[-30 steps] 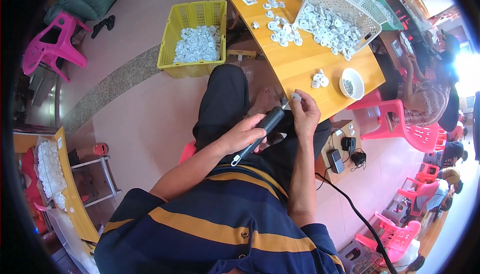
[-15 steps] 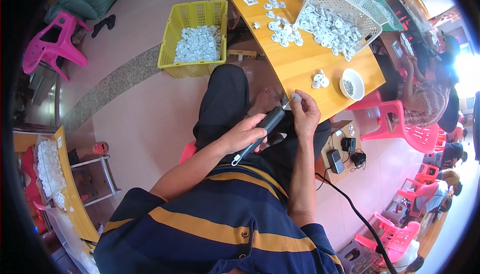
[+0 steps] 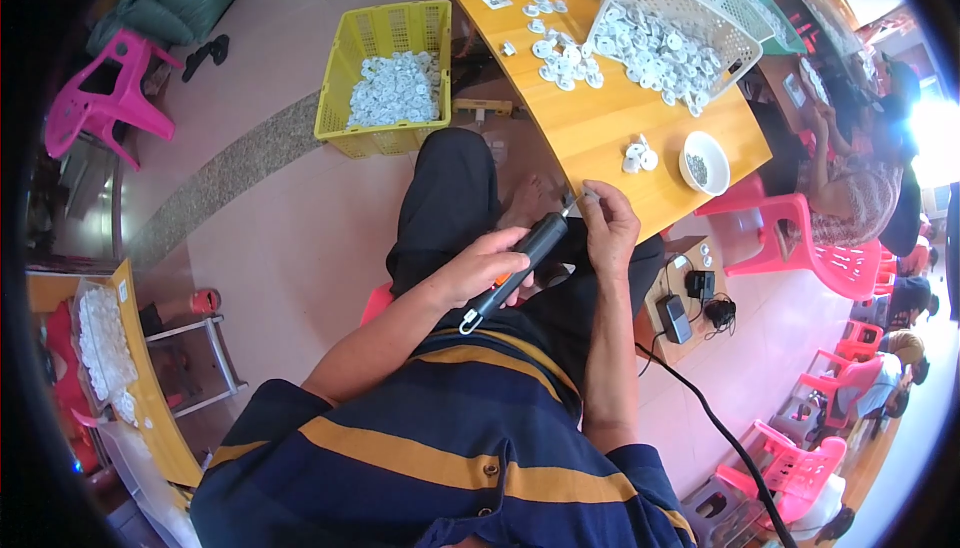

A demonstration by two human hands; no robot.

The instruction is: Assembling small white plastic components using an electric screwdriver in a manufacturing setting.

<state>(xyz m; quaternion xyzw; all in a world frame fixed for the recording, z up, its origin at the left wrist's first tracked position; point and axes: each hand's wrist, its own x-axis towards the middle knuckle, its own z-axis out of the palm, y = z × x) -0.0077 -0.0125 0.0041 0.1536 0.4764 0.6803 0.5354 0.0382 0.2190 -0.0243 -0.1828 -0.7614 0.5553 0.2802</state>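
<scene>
My left hand [image 3: 485,270] is wrapped round the black body of an electric screwdriver [image 3: 543,239], held at a slant over my lap. Its thin metal bit points up and right, to the tips of my right hand [image 3: 612,235]. There the thumb and fingers pinch a small white plastic part [image 3: 588,194], mostly covered by the fingers. Bit and part meet or nearly meet beside the table edge; contact is too small to make out. Just beyond, on the wooden table [image 3: 600,148], lie a few white plastic parts [image 3: 639,155] and a white bowl [image 3: 716,144] of small metal screws.
A tilted white basket [image 3: 743,70] spills white parts onto the table's far side, near loose clusters [image 3: 566,60]. A yellow crate [image 3: 342,83] of similar parts stands on the floor. Power adapters [image 3: 674,320] and a black cable lie at right. A person sits beyond a pink chair [image 3: 800,238].
The white part between my right fingertips has turned and shows less of its face. An orange spot now shows on the screwdriver beside my left fingers. Both hands stay nearly in place.
</scene>
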